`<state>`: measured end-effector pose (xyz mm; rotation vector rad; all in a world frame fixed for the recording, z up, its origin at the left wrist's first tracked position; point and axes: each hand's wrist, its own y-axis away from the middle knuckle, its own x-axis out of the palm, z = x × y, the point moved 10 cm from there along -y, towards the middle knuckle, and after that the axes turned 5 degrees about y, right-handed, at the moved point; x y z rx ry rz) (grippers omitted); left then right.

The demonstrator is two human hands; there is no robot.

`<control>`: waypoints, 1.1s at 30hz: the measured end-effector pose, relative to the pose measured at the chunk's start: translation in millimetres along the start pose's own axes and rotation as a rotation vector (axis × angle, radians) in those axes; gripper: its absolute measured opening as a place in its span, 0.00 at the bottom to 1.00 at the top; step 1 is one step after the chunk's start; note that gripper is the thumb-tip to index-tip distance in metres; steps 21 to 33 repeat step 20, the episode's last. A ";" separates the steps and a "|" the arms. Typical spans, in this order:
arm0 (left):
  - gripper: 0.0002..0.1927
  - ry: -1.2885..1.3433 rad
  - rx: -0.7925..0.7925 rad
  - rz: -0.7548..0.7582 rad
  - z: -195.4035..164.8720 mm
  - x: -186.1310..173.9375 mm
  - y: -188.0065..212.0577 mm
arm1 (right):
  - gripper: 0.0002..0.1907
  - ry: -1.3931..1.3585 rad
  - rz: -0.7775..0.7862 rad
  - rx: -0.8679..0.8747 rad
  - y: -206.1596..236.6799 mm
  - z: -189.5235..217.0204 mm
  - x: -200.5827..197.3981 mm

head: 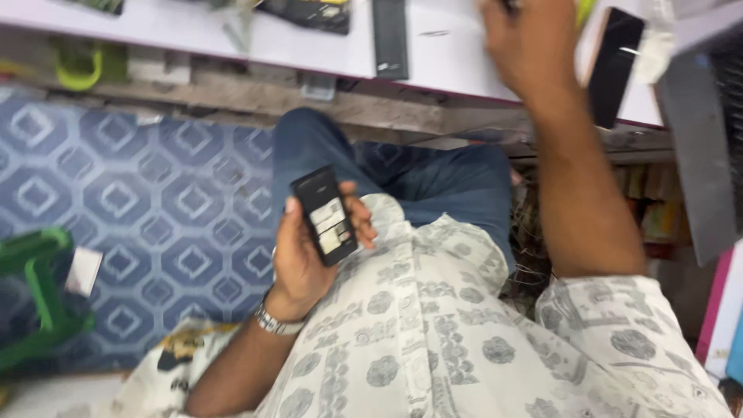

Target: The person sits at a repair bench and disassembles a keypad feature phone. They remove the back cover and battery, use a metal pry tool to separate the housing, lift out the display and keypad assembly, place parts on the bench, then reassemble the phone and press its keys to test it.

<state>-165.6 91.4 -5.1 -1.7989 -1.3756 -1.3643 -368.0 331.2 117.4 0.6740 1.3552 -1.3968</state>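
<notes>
Fingers of the left hand [306,255] grasp a small black phone [325,215] over the lap; the right hand [534,46] reaches the far white table [457,54], its grip blurred, cannot tell.

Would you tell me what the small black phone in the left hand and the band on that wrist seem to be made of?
The small black phone looks like matte plastic, its open back showing pale labels. The wrist band looks like metal, silvery and linked, though blur leaves that uncertain. The left hand grips the phone.

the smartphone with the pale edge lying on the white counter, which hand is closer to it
Right. The right hand is raised over the counter just beside the smartphone. The left hand is down over the lap, holding a small black phone.
</notes>
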 end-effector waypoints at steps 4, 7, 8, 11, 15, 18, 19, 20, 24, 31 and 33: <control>0.35 0.123 0.006 -0.004 -10.8 -11.3 -1.7 | 0.08 -0.706 -0.005 0.012 55.1 28.9 -23.8; 0.34 0.164 -0.001 0.034 -17.0 -5.0 -8.6 | 0.08 -1.372 0.145 0.137 97.5 59.2 1.0; 0.34 0.172 -0.014 0.045 -17.6 -2.0 -8.8 | 0.10 -1.475 0.199 0.089 114.9 77.2 3.3; 0.32 0.206 -0.078 0.064 -8.9 7.6 -15.1 | 0.09 -1.704 0.273 0.380 166.2 80.4 22.0; 0.30 0.058 -0.077 0.054 1.8 19.7 -20.1 | 0.10 -1.880 0.329 0.670 212.0 71.7 35.4; 0.30 -0.109 -0.093 0.015 6.7 26.6 -18.9 | 0.11 -1.993 0.350 0.745 225.7 68.6 34.0; 0.30 -0.137 -0.099 0.006 9.0 28.9 -19.6 | 0.11 -2.029 0.357 0.761 227.6 67.4 34.0; 0.31 -0.164 -0.103 -0.002 10.2 30.7 -21.7 | 0.11 -2.057 0.358 0.772 228.8 66.7 33.8; 0.31 -0.164 -0.103 -0.002 10.2 30.7 -21.7 | 0.11 -2.057 0.358 0.772 228.8 66.7 33.8; 0.31 -0.164 -0.103 -0.002 10.2 30.7 -21.7 | 0.11 -2.057 0.358 0.772 228.8 66.7 33.8; 0.31 -0.164 -0.103 -0.002 10.2 30.7 -21.7 | 0.11 -2.057 0.358 0.772 228.8 66.7 33.8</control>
